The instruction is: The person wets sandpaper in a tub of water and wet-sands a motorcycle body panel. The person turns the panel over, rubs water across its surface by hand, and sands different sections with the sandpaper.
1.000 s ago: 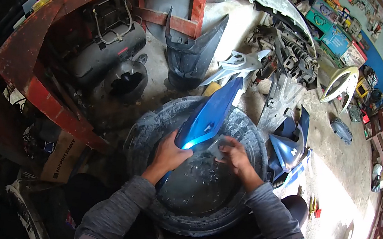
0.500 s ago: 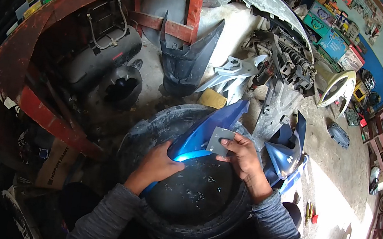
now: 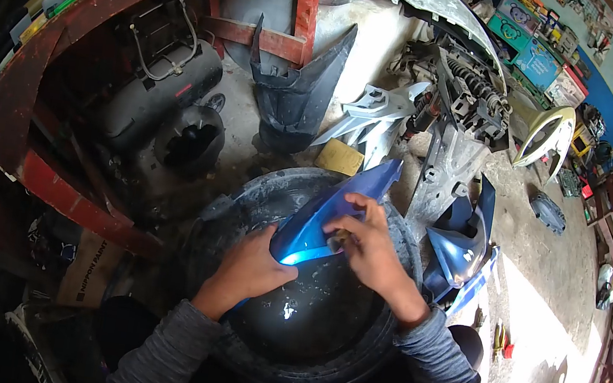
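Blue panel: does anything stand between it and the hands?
Nothing visible blocks the left hand, which holds the blue panel near its lower end. The right hand holds a mostly hidden piece, possibly between hand and panel.

The right hand [image 3: 375, 256] is swinging in over the blue panel [image 3: 314, 220], fingers curling; the grey sheet, plainly showing half a second ago, is slipping from clear view! And the panel is leaning further right than a second ago.

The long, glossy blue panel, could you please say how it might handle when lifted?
The glossy blue panel seems stiff, its far end unsagging beyond the bare left hand; its shine suggests slipperiness, its slender shape perhaps lightness.
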`<state>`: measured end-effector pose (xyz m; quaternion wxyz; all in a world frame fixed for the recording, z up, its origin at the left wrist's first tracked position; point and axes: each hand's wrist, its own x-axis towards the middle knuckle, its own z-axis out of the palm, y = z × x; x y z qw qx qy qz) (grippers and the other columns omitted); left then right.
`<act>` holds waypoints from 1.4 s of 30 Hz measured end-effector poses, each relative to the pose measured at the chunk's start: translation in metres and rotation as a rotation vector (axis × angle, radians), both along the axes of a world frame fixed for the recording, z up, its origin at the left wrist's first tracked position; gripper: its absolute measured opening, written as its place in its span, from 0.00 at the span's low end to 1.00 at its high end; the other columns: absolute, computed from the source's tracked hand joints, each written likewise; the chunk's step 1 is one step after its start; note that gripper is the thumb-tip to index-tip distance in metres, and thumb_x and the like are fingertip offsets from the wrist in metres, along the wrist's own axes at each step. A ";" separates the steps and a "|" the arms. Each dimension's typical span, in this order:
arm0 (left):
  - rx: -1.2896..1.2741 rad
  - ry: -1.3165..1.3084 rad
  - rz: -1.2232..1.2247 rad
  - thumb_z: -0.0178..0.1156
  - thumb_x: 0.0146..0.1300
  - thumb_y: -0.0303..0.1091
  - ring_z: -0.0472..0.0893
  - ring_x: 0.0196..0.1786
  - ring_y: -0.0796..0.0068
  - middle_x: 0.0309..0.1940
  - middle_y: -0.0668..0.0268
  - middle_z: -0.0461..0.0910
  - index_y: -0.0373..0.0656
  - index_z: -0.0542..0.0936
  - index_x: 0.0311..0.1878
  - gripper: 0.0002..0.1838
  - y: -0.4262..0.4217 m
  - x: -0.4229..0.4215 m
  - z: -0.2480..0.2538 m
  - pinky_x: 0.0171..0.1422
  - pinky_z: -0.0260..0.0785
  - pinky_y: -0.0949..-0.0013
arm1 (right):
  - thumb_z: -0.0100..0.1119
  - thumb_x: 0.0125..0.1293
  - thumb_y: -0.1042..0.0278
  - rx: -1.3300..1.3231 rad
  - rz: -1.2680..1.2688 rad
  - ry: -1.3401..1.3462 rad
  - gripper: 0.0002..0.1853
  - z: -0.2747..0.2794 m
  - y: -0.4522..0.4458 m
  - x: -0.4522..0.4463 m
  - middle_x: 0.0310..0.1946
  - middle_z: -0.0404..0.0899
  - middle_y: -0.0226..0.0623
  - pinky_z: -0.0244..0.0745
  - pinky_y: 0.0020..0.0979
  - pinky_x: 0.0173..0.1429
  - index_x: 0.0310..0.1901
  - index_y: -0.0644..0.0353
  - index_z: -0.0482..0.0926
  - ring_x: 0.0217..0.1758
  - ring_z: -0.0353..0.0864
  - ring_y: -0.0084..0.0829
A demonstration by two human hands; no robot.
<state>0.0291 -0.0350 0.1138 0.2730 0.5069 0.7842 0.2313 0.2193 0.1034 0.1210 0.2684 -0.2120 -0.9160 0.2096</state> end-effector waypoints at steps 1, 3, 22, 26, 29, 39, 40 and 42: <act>0.014 -0.016 0.005 0.67 0.47 0.46 0.76 0.64 0.45 0.60 0.41 0.76 0.27 0.69 0.67 0.45 0.000 0.000 -0.001 0.68 0.68 0.56 | 0.64 0.54 0.87 0.000 -0.003 0.002 0.17 0.002 -0.005 -0.004 0.62 0.67 0.46 0.69 0.40 0.66 0.46 0.61 0.82 0.66 0.69 0.46; 0.028 -0.030 0.009 0.67 0.47 0.46 0.76 0.63 0.45 0.60 0.41 0.77 0.28 0.70 0.66 0.44 0.000 -0.001 -0.003 0.68 0.68 0.56 | 0.65 0.52 0.86 -0.072 -0.149 0.118 0.20 0.003 -0.015 -0.009 0.63 0.66 0.48 0.69 0.42 0.66 0.48 0.61 0.81 0.65 0.69 0.52; 0.061 -0.123 0.007 0.67 0.47 0.44 0.82 0.53 0.44 0.49 0.40 0.81 0.30 0.76 0.58 0.36 -0.009 -0.026 0.016 0.59 0.73 0.56 | 0.54 0.67 0.78 -0.933 -0.151 0.390 0.13 0.002 0.005 0.008 0.40 0.84 0.36 0.81 0.36 0.51 0.50 0.63 0.84 0.43 0.82 0.29; 0.051 -0.183 0.007 0.66 0.49 0.43 0.81 0.53 0.44 0.48 0.41 0.82 0.31 0.77 0.57 0.34 -0.009 -0.020 0.027 0.59 0.73 0.55 | 0.53 0.72 0.70 -1.462 -0.196 0.677 0.12 0.004 0.020 0.011 0.44 0.84 0.38 0.85 0.42 0.51 0.52 0.64 0.80 0.46 0.85 0.31; 0.069 -0.182 -0.006 0.66 0.49 0.42 0.81 0.53 0.43 0.49 0.40 0.81 0.30 0.77 0.57 0.33 -0.008 -0.020 0.026 0.58 0.73 0.54 | 0.54 0.72 0.70 -1.570 -0.145 0.745 0.12 -0.007 0.026 0.014 0.46 0.84 0.40 0.85 0.45 0.53 0.53 0.63 0.78 0.48 0.85 0.33; 0.059 -0.131 -0.037 0.66 0.48 0.44 0.80 0.55 0.41 0.50 0.37 0.80 0.26 0.74 0.61 0.39 -0.005 -0.019 0.018 0.60 0.72 0.55 | 0.59 0.66 0.77 -1.482 -0.142 0.671 0.13 -0.003 0.020 0.011 0.46 0.83 0.37 0.87 0.38 0.45 0.52 0.64 0.78 0.45 0.86 0.30; 0.047 -0.120 -0.028 0.66 0.48 0.44 0.80 0.55 0.41 0.50 0.37 0.80 0.26 0.74 0.61 0.39 -0.005 -0.017 0.020 0.61 0.72 0.55 | 0.61 0.65 0.78 -1.413 -0.145 0.635 0.14 -0.002 0.018 0.010 0.45 0.84 0.37 0.87 0.35 0.43 0.52 0.63 0.78 0.43 0.86 0.28; 0.037 -0.109 -0.018 0.65 0.48 0.44 0.80 0.55 0.41 0.50 0.37 0.80 0.26 0.73 0.61 0.39 -0.005 -0.016 0.021 0.61 0.72 0.55 | 0.63 0.64 0.78 -1.325 -0.192 0.569 0.16 0.001 0.016 0.008 0.44 0.84 0.36 0.84 0.31 0.40 0.54 0.63 0.78 0.42 0.85 0.26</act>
